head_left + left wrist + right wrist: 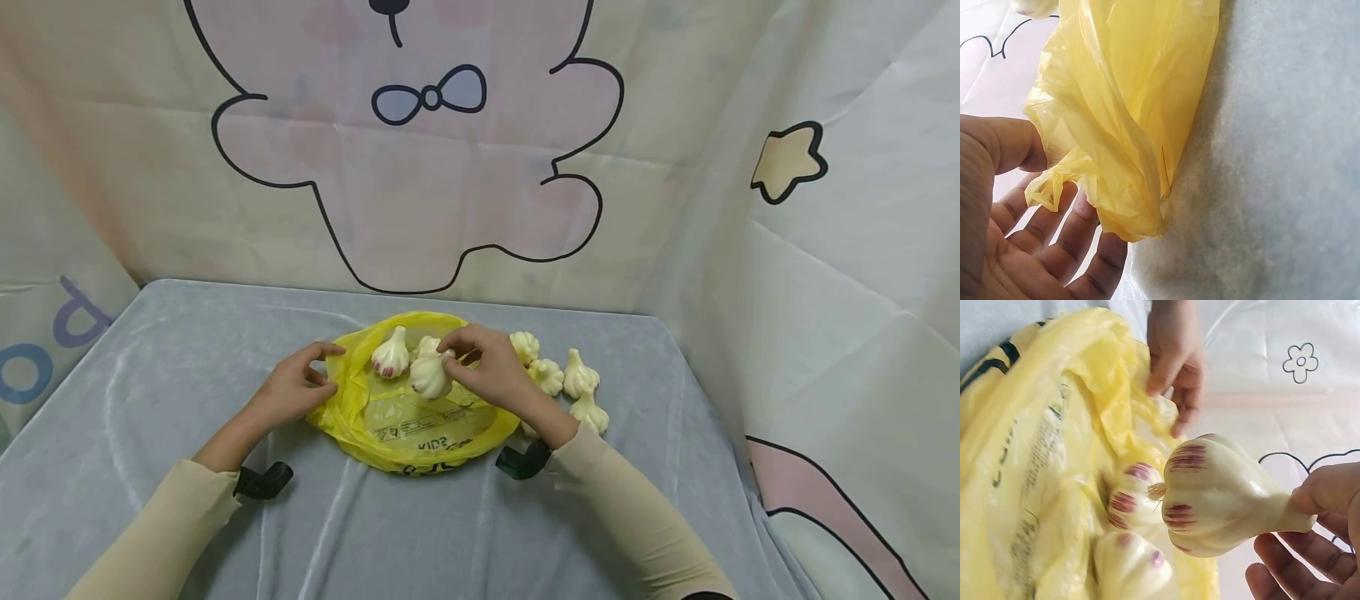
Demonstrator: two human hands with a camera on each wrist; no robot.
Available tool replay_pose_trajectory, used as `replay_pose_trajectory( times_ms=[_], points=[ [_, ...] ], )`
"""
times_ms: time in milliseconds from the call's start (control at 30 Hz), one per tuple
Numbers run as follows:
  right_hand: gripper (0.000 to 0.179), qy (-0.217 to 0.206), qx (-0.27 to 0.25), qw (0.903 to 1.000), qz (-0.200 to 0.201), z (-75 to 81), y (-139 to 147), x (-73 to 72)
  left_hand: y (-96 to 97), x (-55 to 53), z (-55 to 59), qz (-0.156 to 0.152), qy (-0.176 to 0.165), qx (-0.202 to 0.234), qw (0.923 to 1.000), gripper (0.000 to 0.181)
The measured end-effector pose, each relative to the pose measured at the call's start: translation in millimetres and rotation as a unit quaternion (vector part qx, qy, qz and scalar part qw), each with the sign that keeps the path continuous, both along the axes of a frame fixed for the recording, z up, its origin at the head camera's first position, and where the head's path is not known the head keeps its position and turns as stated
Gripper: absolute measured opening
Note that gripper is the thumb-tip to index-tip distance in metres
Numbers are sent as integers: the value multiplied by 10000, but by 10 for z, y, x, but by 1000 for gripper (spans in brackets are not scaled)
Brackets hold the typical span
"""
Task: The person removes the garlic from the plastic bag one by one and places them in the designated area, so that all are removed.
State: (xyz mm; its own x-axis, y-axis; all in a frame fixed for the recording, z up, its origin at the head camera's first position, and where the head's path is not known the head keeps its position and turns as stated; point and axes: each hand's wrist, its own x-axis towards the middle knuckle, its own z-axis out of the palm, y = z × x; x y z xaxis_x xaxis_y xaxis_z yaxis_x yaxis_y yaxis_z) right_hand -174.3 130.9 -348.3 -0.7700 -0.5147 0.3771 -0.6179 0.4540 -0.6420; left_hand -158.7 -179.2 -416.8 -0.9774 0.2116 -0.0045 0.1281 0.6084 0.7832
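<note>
A yellow plastic bag [337, 429] lies with its mouth spread wide on the cloth-covered table. At its left rim, my left hand [288, 387] pinches the thin film; the left wrist view shows the thumb on one side of the crumpled edge [1110, 187] and fingers behind it. Over the bag's mouth, my right hand [487, 367] holds a garlic bulb [431, 377] by its stem, root end pointing away from the hand in the right wrist view. Inside the bag sit two more garlic bulbs, one purple-streaked [391, 355] and one partly hidden [427, 345] behind the held bulb.
Several loose garlic bulbs [580, 375] lie to the right of the bag, some partly behind my right forearm. Grey plush cloth [225, 333] covers the table. A printed curtain [427, 192] hangs behind it and along the sides.
</note>
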Motion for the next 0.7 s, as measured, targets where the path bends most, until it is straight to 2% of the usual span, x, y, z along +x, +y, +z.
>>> replay_pose_trajectory(
  times_ms=[200, 533, 700],
  points=[
    [12, 104, 1, 9998, -150, 108, 104, -47, -4, 5, 6, -11, -18, 11, 10000, 51],
    [14, 99, 87, 9981, -602, 382, 377, -177, -20, 6, 0, -10, 4, 11, 10000, 50],
    [14, 148, -5, 9969, -773, 454, 524, -250, -24, -7, -10, -12, 35, -12, 10000, 50]
  ],
)
